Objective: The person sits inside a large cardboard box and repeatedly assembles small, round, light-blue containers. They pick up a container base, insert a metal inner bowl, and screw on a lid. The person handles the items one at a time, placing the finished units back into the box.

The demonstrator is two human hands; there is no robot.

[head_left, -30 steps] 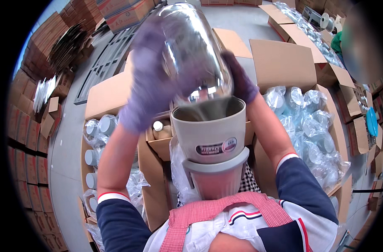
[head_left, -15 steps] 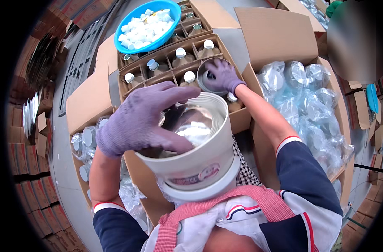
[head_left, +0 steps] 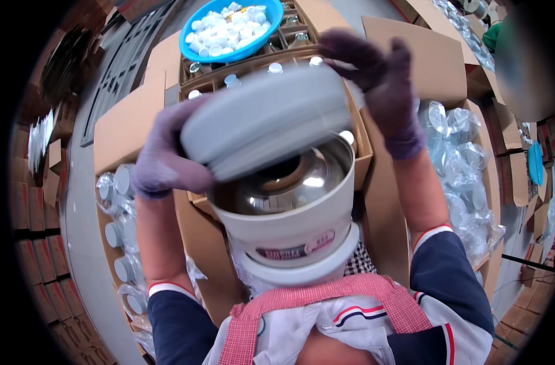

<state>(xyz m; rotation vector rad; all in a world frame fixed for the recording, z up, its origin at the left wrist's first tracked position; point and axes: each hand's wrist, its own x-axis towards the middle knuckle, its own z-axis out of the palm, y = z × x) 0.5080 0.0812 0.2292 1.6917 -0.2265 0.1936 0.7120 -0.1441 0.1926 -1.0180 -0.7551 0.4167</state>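
Observation:
My left hand (head_left: 165, 152), in a purple knit glove, grips the left rim of a round grey lid-like piece (head_left: 268, 115), which is smeared by motion. That piece is tilted above a pale round container (head_left: 289, 234) close to my chest. Inside the container shows a shiny metal part (head_left: 305, 188) with a dark round opening. My right hand (head_left: 381, 91), gloved too, is raised at the right of the grey piece, fingers apart and nothing seen in them. Behind the piece, a divided carton holds bottles with white caps (head_left: 275, 68) and one blue cap (head_left: 231, 81), partly hidden.
A blue basin (head_left: 186, 45) of white caps rests on the cartons at the back. Right of me, an open carton holds plastic-wrapped clear items (head_left: 457, 158); similar wrapped items (head_left: 124, 234) fill a carton on the left. Stacked brown boxes (head_left: 43, 261) stand at far left.
My left hand has come up from the container's mouth and now holds the grey piece. The right hand has left the round vessel over the bottles and moved right.

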